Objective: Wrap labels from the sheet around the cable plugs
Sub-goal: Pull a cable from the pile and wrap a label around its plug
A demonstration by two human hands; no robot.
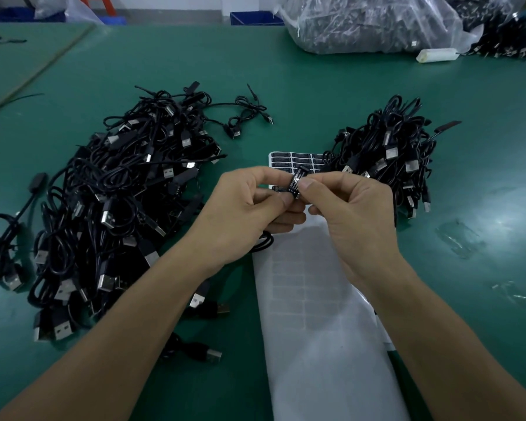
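Both hands up over the ctr of the worktop. My left hand & right hand are pressed close together, thumb & forefinger of each pinching the same small black plug btwn them. A black label w/ white print sits on the plug, tilted; the print's too small to read in full. A cable loop shows just under my left hand, at the sheet's left edge.

Below my hands lies the label sheet, long & white, running from the near edge toward the middle. Its near part shows only pale label outlines. The black labels sit at its far end, just beyond my fingers.

Big pile of black USB cables on the left side of the worktop. Smaller pile on the right, touching the sheet's far-right corner. At the far-right edge is a clear plastic bag stuffed w/ more cables.
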